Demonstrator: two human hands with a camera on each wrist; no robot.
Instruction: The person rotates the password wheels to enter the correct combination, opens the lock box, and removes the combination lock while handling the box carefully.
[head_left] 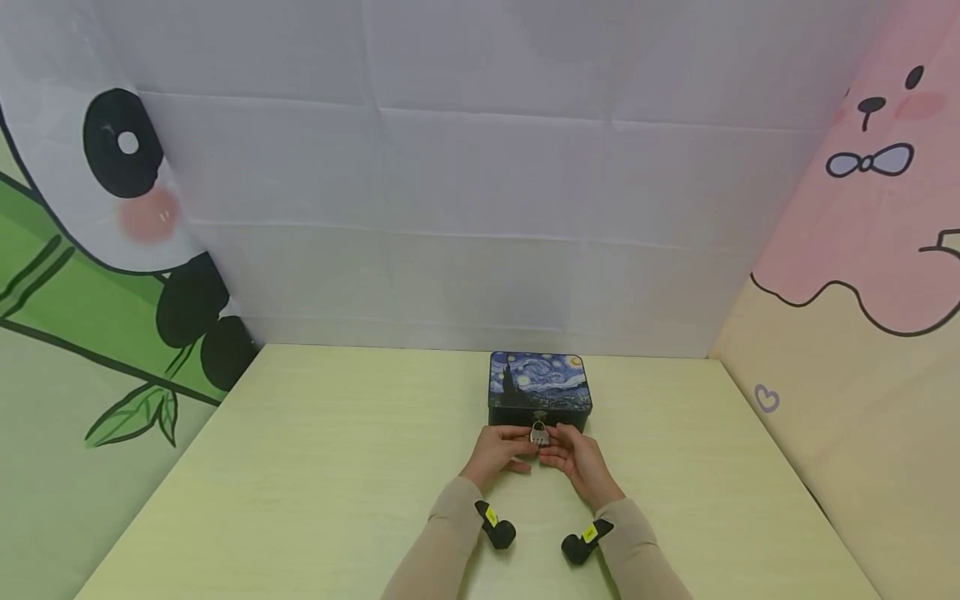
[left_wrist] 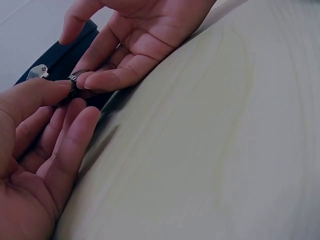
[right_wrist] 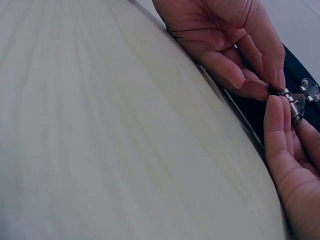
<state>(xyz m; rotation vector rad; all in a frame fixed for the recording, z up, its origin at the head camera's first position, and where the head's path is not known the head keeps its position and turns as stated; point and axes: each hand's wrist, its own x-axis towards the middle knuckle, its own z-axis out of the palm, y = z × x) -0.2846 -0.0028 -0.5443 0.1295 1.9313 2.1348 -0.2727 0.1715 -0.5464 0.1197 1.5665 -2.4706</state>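
A tin box (head_left: 538,383) with a starry-night picture on its lid sits closed on the table. From the metal clasp (right_wrist: 309,90) on its front hangs a small silver combination padlock (head_left: 539,435), its ridged number wheels showing in the wrist views. My left hand (head_left: 498,454) pinches the padlock from the left between thumb and fingertips. On the other side, my right hand (head_left: 583,465) holds it with its fingers bent around the lock body. Fingers cover part of the padlock (left_wrist: 75,79) in the left wrist view.
The pale yellow table (head_left: 337,467) extends around the box. White cloth (head_left: 480,208) hangs behind it, with cartoon-printed panels at both sides. Black devices with yellow labels (head_left: 590,533) sit at both wrists, over beige sleeves (head_left: 435,542).
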